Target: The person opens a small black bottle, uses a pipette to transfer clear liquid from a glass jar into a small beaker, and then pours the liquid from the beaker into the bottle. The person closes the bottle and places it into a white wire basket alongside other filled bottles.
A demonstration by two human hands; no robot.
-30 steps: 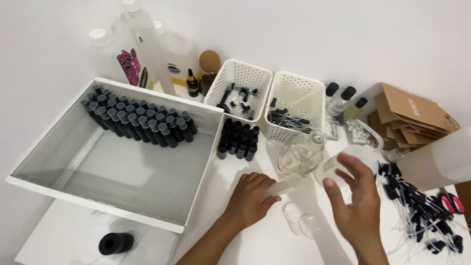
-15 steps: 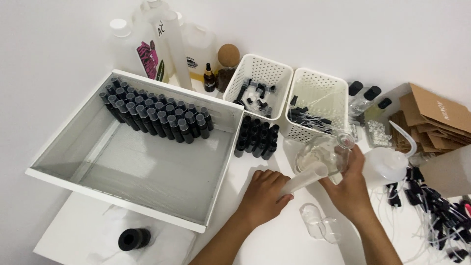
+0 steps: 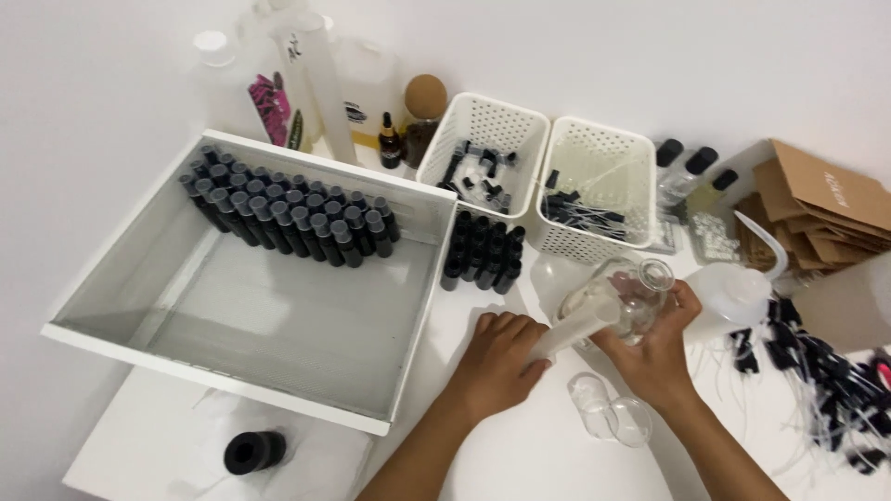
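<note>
I am gripping a frosted plastic tube (image 3: pixel 577 330) in my closed left hand (image 3: pixel 497 364), its long axis angling up-right toward the clear glass flask (image 3: pixel 624 295) my right hand (image 3: pixel 657 351) is clasping.

I count two white baskets (image 3: pixel 483 139) (image 3: pixel 603 162), one white tray (image 3: pixel 111 306), one black roll (image 3: pixel 252 452), three black-capped clear bottles (image 3: pixel 685 172), one amber dropper bottle (image 3: pixel 390 144), one wash bottle (image 3: pixel 733 292), and my two hands (image 3: pixel 501 362) (image 3: pixel 654 353)
</note>
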